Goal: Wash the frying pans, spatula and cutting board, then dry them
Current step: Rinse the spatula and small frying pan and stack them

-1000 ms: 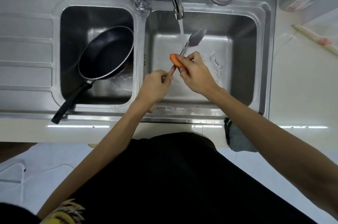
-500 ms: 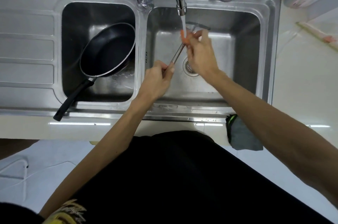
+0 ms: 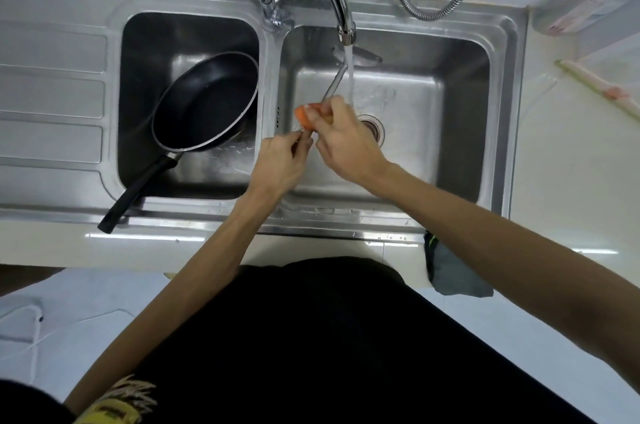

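A metal spatula [image 3: 335, 83] slants across the right sink basin [image 3: 450, 119], its blade near the back wall under the running tap [image 3: 346, 32]. My left hand [image 3: 280, 164] grips the lower end of its handle. My right hand [image 3: 343, 139] holds an orange sponge [image 3: 305, 115] against the handle just above my left hand. A black frying pan [image 3: 204, 101] leans tilted in the left basin [image 3: 149, 43], its handle reaching over the front rim.
A ridged draining board [image 3: 52, 94] lies left of the basins. A flexible metal hose [image 3: 443, 4] hangs behind the sink. A dark cloth [image 3: 453, 274] hangs off the counter's front edge at right. Pale counter [image 3: 571, 164] extends to the right.
My right hand slid the sponge up the spatula shaft to the blade under the water, then back down to the handle near my left hand.
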`<action>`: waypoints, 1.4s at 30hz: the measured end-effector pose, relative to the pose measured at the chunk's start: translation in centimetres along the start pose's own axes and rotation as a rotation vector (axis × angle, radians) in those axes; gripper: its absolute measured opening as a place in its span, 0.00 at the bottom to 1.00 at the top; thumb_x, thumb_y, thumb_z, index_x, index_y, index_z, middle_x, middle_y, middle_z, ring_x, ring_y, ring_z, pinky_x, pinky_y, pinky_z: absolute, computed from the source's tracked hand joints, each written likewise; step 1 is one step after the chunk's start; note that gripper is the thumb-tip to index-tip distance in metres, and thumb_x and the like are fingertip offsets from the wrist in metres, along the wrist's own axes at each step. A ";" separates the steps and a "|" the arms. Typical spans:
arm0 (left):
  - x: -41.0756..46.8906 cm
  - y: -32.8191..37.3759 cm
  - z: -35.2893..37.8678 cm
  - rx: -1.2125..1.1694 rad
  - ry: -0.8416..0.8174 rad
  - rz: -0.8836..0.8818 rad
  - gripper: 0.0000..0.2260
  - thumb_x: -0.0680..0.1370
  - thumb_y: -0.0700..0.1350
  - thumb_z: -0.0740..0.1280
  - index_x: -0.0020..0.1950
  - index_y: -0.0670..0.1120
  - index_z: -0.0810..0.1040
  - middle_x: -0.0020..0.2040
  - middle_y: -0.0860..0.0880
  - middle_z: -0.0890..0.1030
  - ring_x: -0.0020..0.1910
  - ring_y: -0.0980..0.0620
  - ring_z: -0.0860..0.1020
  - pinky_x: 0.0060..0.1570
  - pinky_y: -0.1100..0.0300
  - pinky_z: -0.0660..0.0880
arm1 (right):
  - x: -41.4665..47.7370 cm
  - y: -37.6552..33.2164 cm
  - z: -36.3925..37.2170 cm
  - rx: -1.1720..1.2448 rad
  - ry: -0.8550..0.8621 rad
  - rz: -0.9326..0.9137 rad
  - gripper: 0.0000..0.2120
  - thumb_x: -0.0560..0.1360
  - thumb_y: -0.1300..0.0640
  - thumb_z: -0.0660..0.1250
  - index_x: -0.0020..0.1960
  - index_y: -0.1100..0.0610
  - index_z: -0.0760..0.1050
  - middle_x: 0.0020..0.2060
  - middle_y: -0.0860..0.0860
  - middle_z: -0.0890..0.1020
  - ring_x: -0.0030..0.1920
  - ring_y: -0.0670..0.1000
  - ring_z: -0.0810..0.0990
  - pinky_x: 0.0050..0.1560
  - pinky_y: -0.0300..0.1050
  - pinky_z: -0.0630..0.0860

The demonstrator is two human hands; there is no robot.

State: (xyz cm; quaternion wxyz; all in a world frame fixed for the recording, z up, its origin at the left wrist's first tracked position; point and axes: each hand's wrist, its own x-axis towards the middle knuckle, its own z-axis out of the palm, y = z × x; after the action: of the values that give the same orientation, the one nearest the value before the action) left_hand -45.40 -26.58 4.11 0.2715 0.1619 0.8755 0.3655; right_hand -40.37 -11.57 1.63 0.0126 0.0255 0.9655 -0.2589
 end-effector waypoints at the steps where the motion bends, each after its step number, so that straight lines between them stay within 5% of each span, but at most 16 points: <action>1: 0.0 -0.1 -0.2 0.023 0.012 0.019 0.15 0.84 0.46 0.64 0.44 0.38 0.81 0.28 0.50 0.74 0.24 0.56 0.69 0.27 0.66 0.66 | 0.6 0.9 -0.4 -0.040 0.013 0.005 0.25 0.81 0.49 0.49 0.71 0.61 0.71 0.58 0.56 0.73 0.53 0.48 0.73 0.47 0.41 0.75; 5: -0.6 -0.4 0.1 0.076 -0.042 0.044 0.16 0.84 0.49 0.63 0.48 0.37 0.80 0.34 0.42 0.80 0.31 0.45 0.76 0.34 0.53 0.74 | 3.4 3.5 -1.8 -0.120 0.109 0.263 0.21 0.79 0.62 0.60 0.71 0.59 0.71 0.58 0.63 0.71 0.54 0.63 0.75 0.52 0.58 0.80; 9: -0.2 -0.9 0.4 0.069 -0.068 -0.118 0.10 0.84 0.47 0.63 0.54 0.41 0.77 0.43 0.48 0.81 0.39 0.49 0.79 0.41 0.56 0.72 | 1.7 3.6 -1.8 -0.141 0.050 0.116 0.24 0.77 0.60 0.62 0.72 0.58 0.72 0.62 0.62 0.71 0.56 0.63 0.74 0.57 0.58 0.76; 14: -0.4 -1.5 -0.1 -0.018 -0.068 -0.138 0.08 0.83 0.46 0.64 0.51 0.43 0.79 0.34 0.52 0.78 0.31 0.57 0.73 0.31 0.71 0.67 | 1.7 5.5 -2.3 -0.078 0.179 0.367 0.29 0.76 0.55 0.50 0.76 0.52 0.68 0.71 0.57 0.70 0.61 0.59 0.74 0.60 0.51 0.68; 18: -1.7 -1.9 -0.4 -0.059 -0.101 -0.085 0.12 0.84 0.47 0.63 0.52 0.41 0.83 0.32 0.47 0.75 0.29 0.54 0.68 0.30 0.65 0.67 | 1.7 6.0 -1.2 -0.033 0.135 0.264 0.27 0.79 0.55 0.52 0.77 0.56 0.67 0.71 0.56 0.73 0.66 0.57 0.74 0.67 0.52 0.67; 23: -3.5 -3.1 -1.0 -0.109 -0.085 -0.064 0.11 0.84 0.45 0.63 0.52 0.39 0.83 0.30 0.49 0.70 0.26 0.56 0.64 0.27 0.59 0.67 | 4.5 5.4 -3.1 0.268 0.032 0.449 0.22 0.83 0.53 0.52 0.73 0.57 0.72 0.71 0.58 0.74 0.71 0.59 0.71 0.74 0.60 0.66; 26: -3.6 -3.5 -1.2 -0.115 -0.029 -0.081 0.11 0.83 0.44 0.64 0.56 0.39 0.84 0.30 0.50 0.71 0.27 0.57 0.65 0.28 0.63 0.66 | 4.1 2.6 -3.1 0.299 -0.003 0.305 0.18 0.84 0.57 0.54 0.68 0.61 0.75 0.68 0.58 0.76 0.70 0.56 0.71 0.76 0.50 0.63; 28: -3.7 -3.8 -1.2 -0.108 -0.026 -0.082 0.11 0.83 0.45 0.64 0.55 0.40 0.84 0.29 0.51 0.71 0.27 0.54 0.66 0.29 0.57 0.68 | 4.2 2.8 -3.0 0.306 -0.017 0.229 0.18 0.83 0.60 0.55 0.68 0.62 0.75 0.63 0.57 0.79 0.63 0.55 0.77 0.74 0.51 0.67; 31: -4.2 -3.5 -1.3 -0.116 -0.068 -0.077 0.11 0.84 0.45 0.64 0.52 0.41 0.84 0.28 0.53 0.69 0.25 0.54 0.65 0.28 0.54 0.69 | 5.2 4.1 -4.0 0.412 0.030 0.404 0.12 0.85 0.57 0.58 0.55 0.50 0.80 0.45 0.52 0.84 0.42 0.53 0.84 0.52 0.55 0.82; 35: -3.7 -3.7 -1.8 -0.068 -0.048 -0.065 0.12 0.84 0.45 0.64 0.51 0.39 0.84 0.29 0.48 0.71 0.29 0.51 0.67 0.31 0.52 0.68 | 3.7 3.0 -2.9 0.341 0.007 0.271 0.19 0.83 0.60 0.54 0.71 0.56 0.75 0.57 0.58 0.81 0.53 0.50 0.79 0.65 0.41 0.73; 38: -3.8 -3.5 -1.8 -0.038 -0.079 -0.054 0.12 0.83 0.45 0.64 0.52 0.40 0.84 0.30 0.46 0.73 0.30 0.50 0.68 0.32 0.54 0.69 | 3.5 4.0 -3.2 0.409 0.029 0.398 0.18 0.81 0.64 0.54 0.66 0.59 0.77 0.51 0.53 0.82 0.51 0.52 0.83 0.61 0.48 0.79; 42: -3.8 -3.1 -1.8 -0.082 -0.038 -0.108 0.11 0.83 0.44 0.65 0.59 0.40 0.84 0.36 0.40 0.79 0.33 0.50 0.71 0.34 0.53 0.72 | 2.6 2.6 -3.1 0.335 0.088 0.252 0.21 0.80 0.66 0.55 0.70 0.60 0.75 0.54 0.55 0.80 0.54 0.48 0.79 0.63 0.31 0.71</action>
State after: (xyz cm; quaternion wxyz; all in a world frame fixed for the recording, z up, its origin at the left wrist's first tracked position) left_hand -43.69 -31.49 4.23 0.3137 0.1102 0.8620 0.3827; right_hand -42.81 -7.62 2.92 -0.0018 0.1591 0.8978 -0.4106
